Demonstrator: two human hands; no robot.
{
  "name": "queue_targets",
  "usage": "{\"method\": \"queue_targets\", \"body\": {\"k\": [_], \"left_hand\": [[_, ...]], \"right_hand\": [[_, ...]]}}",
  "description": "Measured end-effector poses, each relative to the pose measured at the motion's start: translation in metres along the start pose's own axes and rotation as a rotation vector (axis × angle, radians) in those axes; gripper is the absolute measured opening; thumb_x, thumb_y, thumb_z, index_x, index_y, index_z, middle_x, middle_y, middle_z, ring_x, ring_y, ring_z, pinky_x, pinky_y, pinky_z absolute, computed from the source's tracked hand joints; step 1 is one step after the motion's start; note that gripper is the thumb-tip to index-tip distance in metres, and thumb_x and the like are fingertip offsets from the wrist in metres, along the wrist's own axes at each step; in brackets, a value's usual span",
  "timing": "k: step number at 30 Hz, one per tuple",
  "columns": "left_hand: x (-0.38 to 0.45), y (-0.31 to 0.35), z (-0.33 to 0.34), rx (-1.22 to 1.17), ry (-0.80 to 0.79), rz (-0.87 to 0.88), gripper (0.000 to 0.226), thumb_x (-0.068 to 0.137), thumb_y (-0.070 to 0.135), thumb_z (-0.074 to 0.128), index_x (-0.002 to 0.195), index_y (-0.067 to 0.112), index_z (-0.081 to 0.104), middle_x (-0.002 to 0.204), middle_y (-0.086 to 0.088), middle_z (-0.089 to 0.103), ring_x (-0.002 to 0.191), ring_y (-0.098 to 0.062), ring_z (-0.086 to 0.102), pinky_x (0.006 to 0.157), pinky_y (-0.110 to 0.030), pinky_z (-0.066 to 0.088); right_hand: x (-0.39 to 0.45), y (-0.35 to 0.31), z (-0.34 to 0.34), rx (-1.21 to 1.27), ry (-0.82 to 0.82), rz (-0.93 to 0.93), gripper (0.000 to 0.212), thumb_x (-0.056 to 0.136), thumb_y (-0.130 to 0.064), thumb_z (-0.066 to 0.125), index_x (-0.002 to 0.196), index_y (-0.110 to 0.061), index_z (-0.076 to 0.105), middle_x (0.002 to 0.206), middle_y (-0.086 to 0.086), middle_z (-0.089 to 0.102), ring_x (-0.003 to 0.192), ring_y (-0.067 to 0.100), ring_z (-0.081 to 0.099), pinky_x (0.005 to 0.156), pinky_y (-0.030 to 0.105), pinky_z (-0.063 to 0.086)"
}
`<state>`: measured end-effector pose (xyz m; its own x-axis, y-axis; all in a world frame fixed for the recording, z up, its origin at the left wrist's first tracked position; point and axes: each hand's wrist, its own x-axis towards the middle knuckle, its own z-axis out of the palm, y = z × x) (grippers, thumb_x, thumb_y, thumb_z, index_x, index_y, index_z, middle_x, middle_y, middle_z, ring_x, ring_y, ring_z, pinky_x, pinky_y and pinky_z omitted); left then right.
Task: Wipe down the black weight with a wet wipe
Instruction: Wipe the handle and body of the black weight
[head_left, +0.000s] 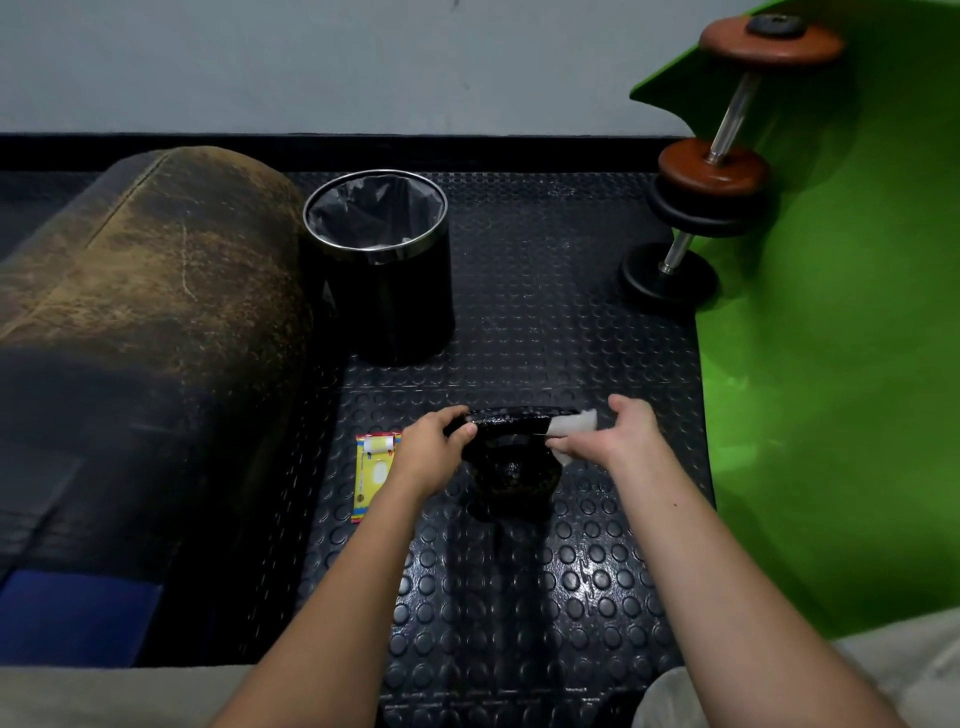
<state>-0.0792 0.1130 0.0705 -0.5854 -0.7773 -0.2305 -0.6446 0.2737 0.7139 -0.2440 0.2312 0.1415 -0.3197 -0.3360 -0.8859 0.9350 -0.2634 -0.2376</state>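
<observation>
The black kettlebell (511, 470) sits on the studded rubber floor mat (519, 597), straight in front of the person and well this side of the black waste bin (379, 265). Just left of the kettlebell lies a yellow wet-wipe packet (373, 475); there's printing on it, but it's too small and blurred to read. The left hand (434, 449) is curled around the left end of the kettlebell's handle, thumb on the near side, gripping it. The right hand (615, 434) is at the handle's right end, fingers pinching a white wet wipe (571, 423) that's wrapped over the handle there; a bit of wipe also pokes out below the fingers. The kettlebell's body is dark and glossy and its outline melts into the mat's shadow, so its lower edge is hard to trace. Left of the kettlebell bulks a worn brown padded roll (150, 270). Right of the kettlebell a green mat (831, 338) curls up, with a dumbbell (722, 156) resting on its far edge.
</observation>
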Motion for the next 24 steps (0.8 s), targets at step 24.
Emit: {"method": "queue_targets", "body": {"k": [24], "left_hand": [[-0.003,0.001,-0.001,-0.002,-0.009,-0.009,0.043,0.095,0.038,0.052,0.136,0.026,0.051,0.131,-0.005,0.057,0.111,-0.025,0.058,0.093,-0.038,0.049]], "right_hand": [[0.000,0.010,0.006,-0.108,-0.065,-0.063,0.059,0.090,-0.036,0.057,0.137,-0.003,0.043,0.138,0.021,0.049,0.127,0.043,0.048,0.109,0.056,0.037]]}}
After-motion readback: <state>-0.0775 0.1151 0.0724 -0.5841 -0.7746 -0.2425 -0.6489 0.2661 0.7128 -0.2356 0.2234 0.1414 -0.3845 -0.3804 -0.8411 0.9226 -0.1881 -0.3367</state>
